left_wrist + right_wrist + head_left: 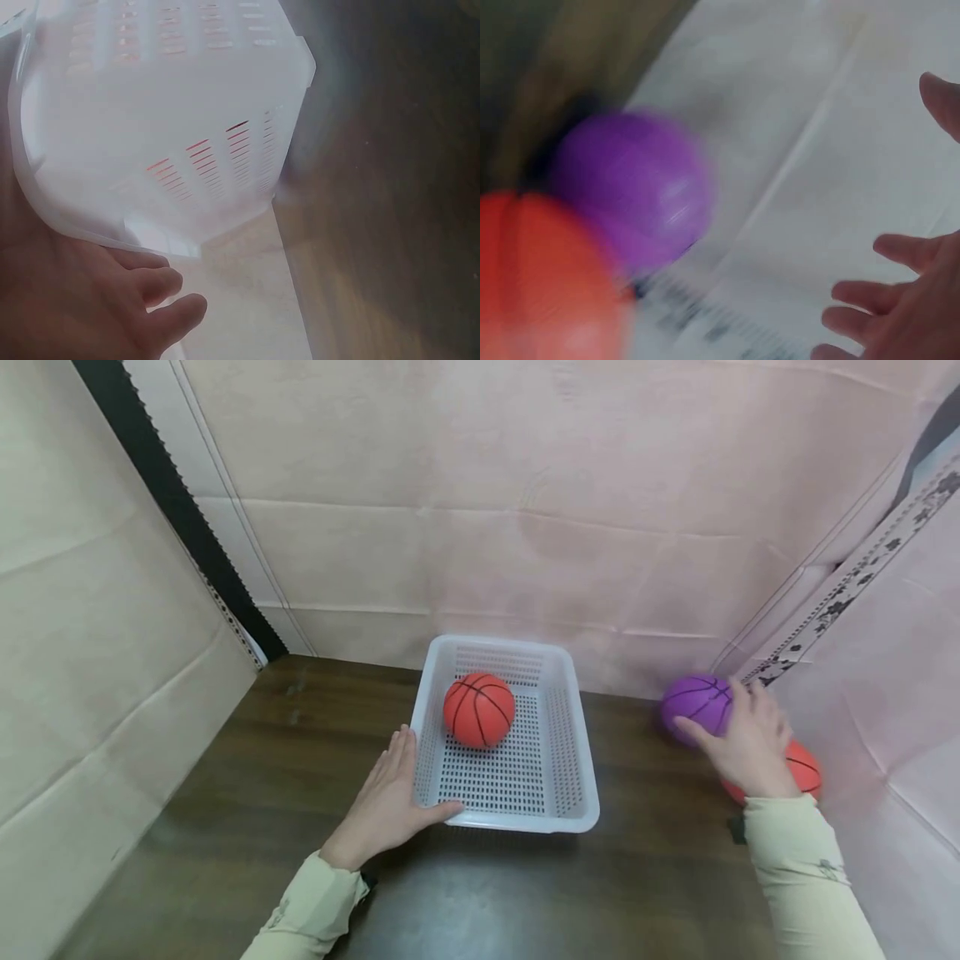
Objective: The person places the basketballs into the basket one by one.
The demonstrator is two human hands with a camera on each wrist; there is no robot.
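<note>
My left hand [386, 802] rests against the left front corner of a white plastic basket [582, 760], fingers straight along its side and thumb over the front rim. Inside the basket lies an orange ball [478, 710] with black basketball lines. At the right, my right hand [750, 739] is spread above a purple ball [693, 708], overlapping it in the head view. The right wrist view shows a gap between the fingers [870, 296] and the purple ball [634, 191]. A second orange ball [805, 768] sits beside it, partly hidden beneath the right hand and wrist.
The dark wooden tabletop [480, 902] carries the basket and balls. Pale cloth walls stand behind [487, 527], at the left [90, 693] and at the right [892, 693]. Both balls at the right lie close to the back right corner.
</note>
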